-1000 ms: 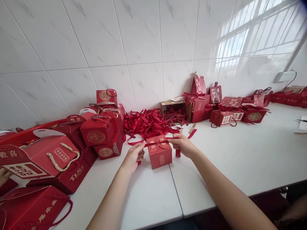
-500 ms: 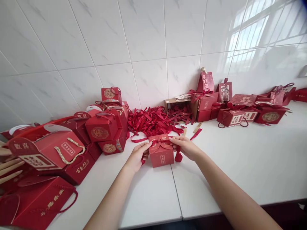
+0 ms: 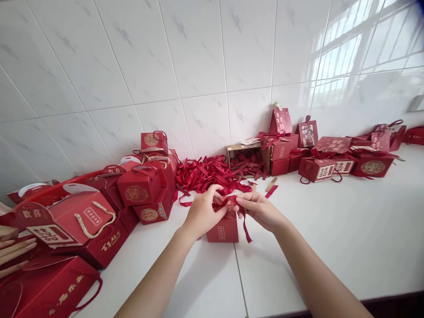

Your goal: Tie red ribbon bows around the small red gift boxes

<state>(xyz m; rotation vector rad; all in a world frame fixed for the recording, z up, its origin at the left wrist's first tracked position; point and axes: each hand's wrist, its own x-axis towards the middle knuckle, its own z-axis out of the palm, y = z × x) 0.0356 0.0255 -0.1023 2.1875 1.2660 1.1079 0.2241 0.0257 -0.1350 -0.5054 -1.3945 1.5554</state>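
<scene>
A small red gift box (image 3: 222,232) stands on the white table, its top partly hidden by my hands. My left hand (image 3: 205,210) is over the box's upper left, its fingers curled round the dark red ribbon (image 3: 245,227). On the upper right, my right hand (image 3: 258,206) pinches the same ribbon between thumb and fingers. One ribbon end hangs down beside the box's right side. Right behind the box lies a loose heap of red ribbons (image 3: 205,172).
Stacked red boxes (image 3: 137,187) crowd the left, where another person's fingers (image 3: 16,251) show at the edge. An open carton (image 3: 232,152) with ribbon pieces and more red boxes (image 3: 372,165) line the tiled wall.
My left hand has risen from the box's left side onto its top, and its fingers have curled at the ribbon. My right hand still pinches the ribbon. The view has tilted slightly up.
</scene>
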